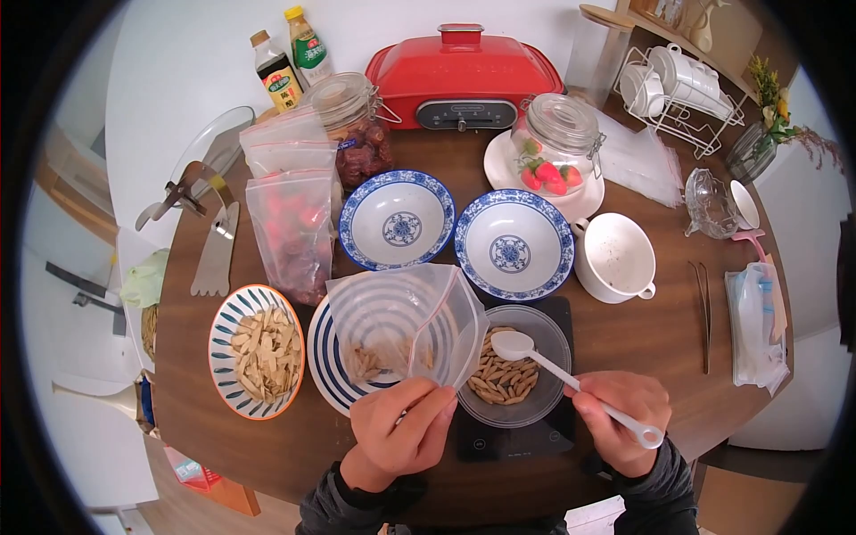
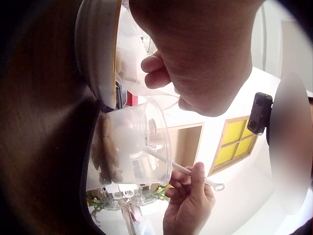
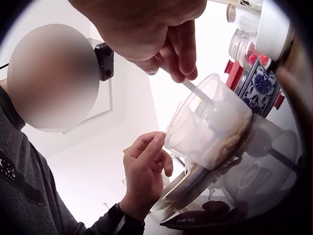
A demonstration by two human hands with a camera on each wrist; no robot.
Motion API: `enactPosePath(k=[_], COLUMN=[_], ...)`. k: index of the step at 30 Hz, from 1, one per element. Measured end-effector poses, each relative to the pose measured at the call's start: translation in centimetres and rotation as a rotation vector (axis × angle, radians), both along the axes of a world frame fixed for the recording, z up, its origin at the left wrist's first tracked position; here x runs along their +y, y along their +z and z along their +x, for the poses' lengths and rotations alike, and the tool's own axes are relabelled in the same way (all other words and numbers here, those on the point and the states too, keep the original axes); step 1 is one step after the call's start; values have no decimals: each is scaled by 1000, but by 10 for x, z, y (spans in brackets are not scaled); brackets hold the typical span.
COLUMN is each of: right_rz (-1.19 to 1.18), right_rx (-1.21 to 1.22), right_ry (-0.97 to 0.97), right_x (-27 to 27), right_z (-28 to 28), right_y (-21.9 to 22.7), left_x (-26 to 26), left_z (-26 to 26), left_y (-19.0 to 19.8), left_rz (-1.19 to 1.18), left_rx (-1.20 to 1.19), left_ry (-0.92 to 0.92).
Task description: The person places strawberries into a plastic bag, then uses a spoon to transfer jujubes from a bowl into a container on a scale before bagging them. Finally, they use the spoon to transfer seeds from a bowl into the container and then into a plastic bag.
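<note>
The left hand (image 1: 401, 430) pinches the edge of a clear zip bag (image 1: 401, 312), which lies over a blue-striped plate (image 1: 323, 379) with a few pale pieces inside. A white spoon (image 1: 571, 379) is held by its handle in the right hand (image 1: 627, 419). Its bowl is inside a clear round tub (image 1: 557, 343), over brown almond-shaped pieces (image 1: 504, 382). Under the tub is a black scale (image 1: 517, 444). In the right wrist view the spoon (image 3: 198, 92) dips into the tub (image 3: 188, 132), and the right hand (image 3: 171, 44) is above its rim.
Left of the plate stands a bowl of pale slices (image 1: 267, 355), with filled zip bags (image 1: 290, 227) behind. Two blue-patterned bowls (image 1: 399, 218) and a white two-handled cup (image 1: 615, 259) lie beyond the tub. Tongs (image 1: 704, 316) are at the right; a red cooker (image 1: 464, 76) stands behind.
</note>
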State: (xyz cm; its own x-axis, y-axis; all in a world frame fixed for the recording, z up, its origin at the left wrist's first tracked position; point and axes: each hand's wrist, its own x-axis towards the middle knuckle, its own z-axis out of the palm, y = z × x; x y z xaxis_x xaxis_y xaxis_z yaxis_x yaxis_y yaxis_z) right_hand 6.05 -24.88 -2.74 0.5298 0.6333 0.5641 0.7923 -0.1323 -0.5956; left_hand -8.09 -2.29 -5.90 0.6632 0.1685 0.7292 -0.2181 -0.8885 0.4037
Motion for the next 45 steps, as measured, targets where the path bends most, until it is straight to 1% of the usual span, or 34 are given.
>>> enactPosePath(k=[5,8,11,13,14,16,17,21,23,24,26,27,29,30,32,34,36,37,39,40,42,43,45], right_rz=[23,10,39,161,169,156,144,87,193,191,245,244,138,132,134,137,231,231,133,133,111,111,210], right_rx=[-26,11,17,41,45,84,123,158,270,271,331,332,215,139,131,122,231,231,213,213,144,143,189], right_ry=[-5,-3,-44,-110,-128,-104,-80,-132,-66,-65,130,129,121,73,51,28,134,134,223,222,102,104,-7], right_x=[2,-2,-3,-1,1,-2,-2,-2,-6,-5,0,1,1,-1,-4,-4,-1,0,1,0,-3,-3,-3], right_z=[-2,-1,-1,-3,-4,-3,-3,-4,-5,-4,-1,0,0,0,-1,-1,-1,1,5,5,5,3,-1], right_y=[-2,0,-1,-3,-1,-1,0,-1,-2,-1,1,2,2,0,0,0,-1,-2,-2,-2,0,-1,-3], left_x=[0,0,0,0,-1,-3,-3,-3,-2,-1,0,0,0,0,-1,-2,-2,-2,-2,-2,-3,-3,-3], left_z=[0,0,-1,-1,-2,-6,-6,-7,-5,-2,0,0,0,0,-2,-7,-7,-7,-7,-6,-7,-7,-7], left_y=[0,1,2,2,2,3,3,4,3,2,1,1,1,1,2,3,3,3,4,4,3,3,4], left_rz=[1,6,10,8,8,-21,-22,-11,-9,3,15,13,11,10,9,-12,-10,-8,-7,-7,-10,-13,-12], left_rx=[-2,5,11,11,12,92,93,95,100,54,9,7,7,8,9,107,108,109,110,111,112,113,111], left_ry=[2,2,6,5,5,16,16,19,20,15,9,7,4,4,5,11,10,10,10,11,13,17,20])
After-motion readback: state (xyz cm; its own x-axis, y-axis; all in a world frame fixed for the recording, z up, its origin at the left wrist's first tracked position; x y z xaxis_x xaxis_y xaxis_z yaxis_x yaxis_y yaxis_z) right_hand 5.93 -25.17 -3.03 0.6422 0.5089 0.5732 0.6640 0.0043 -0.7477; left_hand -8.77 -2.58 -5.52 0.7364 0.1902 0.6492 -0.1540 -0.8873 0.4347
